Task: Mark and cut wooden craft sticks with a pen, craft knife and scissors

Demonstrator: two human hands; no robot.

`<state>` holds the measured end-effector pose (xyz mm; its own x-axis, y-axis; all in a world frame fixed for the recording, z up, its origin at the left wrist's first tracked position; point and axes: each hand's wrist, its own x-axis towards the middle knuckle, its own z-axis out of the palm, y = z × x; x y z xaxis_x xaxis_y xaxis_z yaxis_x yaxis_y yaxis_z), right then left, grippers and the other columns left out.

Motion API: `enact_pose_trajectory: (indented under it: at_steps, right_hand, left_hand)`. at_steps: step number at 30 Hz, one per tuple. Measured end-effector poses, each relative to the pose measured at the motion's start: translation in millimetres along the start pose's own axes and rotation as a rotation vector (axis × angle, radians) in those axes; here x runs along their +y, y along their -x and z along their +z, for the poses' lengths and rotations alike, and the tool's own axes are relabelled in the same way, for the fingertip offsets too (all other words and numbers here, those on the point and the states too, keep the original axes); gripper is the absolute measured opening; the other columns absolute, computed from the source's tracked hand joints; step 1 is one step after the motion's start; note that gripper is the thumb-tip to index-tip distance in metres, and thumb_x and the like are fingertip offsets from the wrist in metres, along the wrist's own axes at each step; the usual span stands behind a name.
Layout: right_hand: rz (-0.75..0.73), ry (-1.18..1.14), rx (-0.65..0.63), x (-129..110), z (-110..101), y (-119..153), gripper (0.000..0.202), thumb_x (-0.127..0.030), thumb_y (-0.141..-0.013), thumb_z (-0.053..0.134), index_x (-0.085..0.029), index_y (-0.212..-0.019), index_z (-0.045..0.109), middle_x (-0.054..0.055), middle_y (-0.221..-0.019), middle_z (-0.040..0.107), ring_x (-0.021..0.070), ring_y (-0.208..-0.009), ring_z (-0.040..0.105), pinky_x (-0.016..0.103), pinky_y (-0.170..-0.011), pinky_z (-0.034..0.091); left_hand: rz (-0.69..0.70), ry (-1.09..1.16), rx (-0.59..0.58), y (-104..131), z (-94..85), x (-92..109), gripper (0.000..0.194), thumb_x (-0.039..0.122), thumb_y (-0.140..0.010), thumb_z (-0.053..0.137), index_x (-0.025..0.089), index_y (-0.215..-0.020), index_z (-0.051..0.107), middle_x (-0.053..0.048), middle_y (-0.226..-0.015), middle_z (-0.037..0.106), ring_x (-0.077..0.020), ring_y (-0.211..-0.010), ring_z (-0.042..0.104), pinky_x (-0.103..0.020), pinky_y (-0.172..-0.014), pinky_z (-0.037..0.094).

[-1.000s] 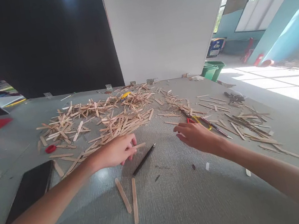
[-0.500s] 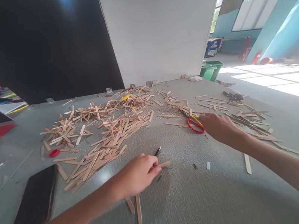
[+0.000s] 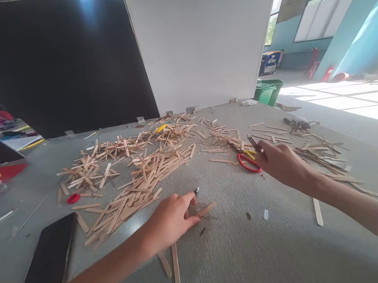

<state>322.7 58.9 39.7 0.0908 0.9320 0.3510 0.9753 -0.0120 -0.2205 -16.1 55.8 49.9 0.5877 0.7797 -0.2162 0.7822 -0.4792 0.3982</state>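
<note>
My left hand [image 3: 171, 221] is low over the table, thumb and index finger apart. Its thumb tip meets the end of a wooden craft stick [image 3: 207, 209]; whether it presses on it is unclear. A black pen [image 3: 197, 190] shows only its tip beyond the index finger. At the right, my right hand [image 3: 280, 163] has its fingers closed round a small grey-tipped tool [image 3: 253, 142], mostly hidden in the grip. Just left of that hand lie pliers with red and yellow handles [image 3: 249, 163]. Two craft sticks [image 3: 176, 270] stick out below my left forearm.
A heap of craft sticks [image 3: 144, 175] spreads across the table, with a yellow object [image 3: 161, 128] in it. A phone [image 3: 46, 262] and a red ring [image 3: 73, 198] lie left. More strips [image 3: 325, 163] lie right. Black [image 3: 72, 64] and white panels [image 3: 206, 48] stand behind.
My left thumb and index finger have spread apart at the craft stick. My right hand has lifted slightly from beside the pliers, and a grey tip now shows in it.
</note>
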Motion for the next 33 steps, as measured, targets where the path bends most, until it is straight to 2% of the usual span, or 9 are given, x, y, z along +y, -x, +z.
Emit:
enact_pose_trajectory:
  at_steps: [3,4,8,10,17,20,28,31,33]
  right_hand:
    - [-0.119,-0.218,-0.009,-34,-6,6,0.026,-0.041,-0.100,0.053,-0.021,-0.086,0.062,-0.001,-0.067,0.063,0.0125,-0.055,0.053,0.025,-0.054,0.040]
    - [-0.174,-0.438,-0.048,-45,-5,9,0.029,-0.044,-0.100,0.055,-0.021,-0.084,0.062,0.000,-0.067,0.062,0.0124,-0.056,0.052,0.024,-0.052,0.039]
    - [-0.068,-1.157,-0.313,-84,16,27,0.031,-0.046,-0.100,0.057,-0.018,-0.106,0.068,0.001,-0.071,0.067,0.0110,-0.046,0.052,0.023,-0.040,0.038]
    - [-0.017,-1.314,-0.368,-96,31,38,0.034,-0.048,-0.100,0.058,-0.016,-0.103,0.069,0.005,-0.079,0.071,0.0114,-0.048,0.056,0.023,-0.041,0.042]
    - [0.098,-1.366,-0.319,-103,50,61,0.032,-0.048,-0.095,0.066,-0.018,-0.106,0.070,0.004,-0.082,0.069,0.0098,-0.052,0.050,0.021,-0.042,0.039]
    - [0.141,-1.366,-0.335,-100,51,61,0.031,-0.047,-0.091,0.072,-0.019,-0.104,0.072,-0.001,-0.066,0.061,0.0109,-0.051,0.048,0.022,-0.042,0.038]
    - [0.318,-1.400,-0.378,-94,63,53,0.049,-0.064,-0.085,0.071,-0.015,-0.084,0.073,-0.003,-0.055,0.055,0.0083,-0.036,0.043,0.020,-0.029,0.034]
    - [0.317,-1.378,-0.370,-94,63,51,0.052,-0.066,-0.088,0.067,-0.014,-0.083,0.072,-0.001,-0.061,0.057,0.0077,-0.038,0.046,0.018,-0.029,0.035]
    - [0.302,-1.355,-0.367,-93,62,51,0.052,-0.066,-0.088,0.067,-0.014,-0.083,0.072,-0.001,-0.060,0.057,0.0072,-0.039,0.045,0.017,-0.031,0.036]
  left_hand:
    - [0.014,-0.037,-0.001,-3,-3.3,0,0.008,0.027,-0.093,0.067,0.019,-0.093,0.070,-0.002,-0.078,0.070,-0.0198,-0.070,0.066,-0.027,-0.058,0.035]
    - [0.020,-0.050,-0.004,-4,-3.2,1,0.009,0.025,-0.093,0.066,0.019,-0.088,0.070,-0.002,-0.077,0.071,-0.0197,-0.071,0.067,-0.026,-0.059,0.036]
    - [0.037,-0.117,0.003,-8,2.2,4,0.014,0.017,-0.092,0.063,0.018,-0.080,0.070,-0.002,-0.073,0.071,-0.0194,-0.068,0.069,-0.026,-0.059,0.040]
    - [0.041,-0.166,0.021,-7,7.3,5,0.017,0.015,-0.093,0.059,0.018,-0.080,0.069,-0.004,-0.072,0.071,-0.0214,-0.068,0.070,-0.027,-0.059,0.042]
    - [0.037,-0.286,0.074,-1,25.0,6,0.026,0.000,-0.089,0.044,0.015,-0.092,0.066,-0.011,-0.076,0.073,-0.0274,-0.067,0.073,-0.033,-0.061,0.049]
    - [0.023,-0.261,0.092,-5,26.4,3,0.025,0.006,-0.095,0.041,0.015,-0.091,0.064,-0.011,-0.076,0.073,-0.0284,-0.066,0.072,-0.034,-0.058,0.046]
    - [0.019,-0.118,0.124,1,3.4,10,0.031,0.025,-0.101,0.044,0.020,-0.076,0.062,-0.003,-0.065,0.065,-0.0182,-0.056,0.058,-0.030,-0.053,0.033]
    - [0.106,0.231,0.360,33,-2.1,27,0.032,0.035,-0.104,0.041,0.025,-0.093,0.069,0.001,-0.061,0.058,-0.0151,-0.051,0.049,-0.031,-0.054,0.037]
    - [0.073,0.653,0.352,58,2.2,36,0.025,0.041,-0.101,0.051,0.032,-0.111,0.072,0.003,-0.058,0.058,-0.0145,-0.047,0.049,-0.030,-0.050,0.038]
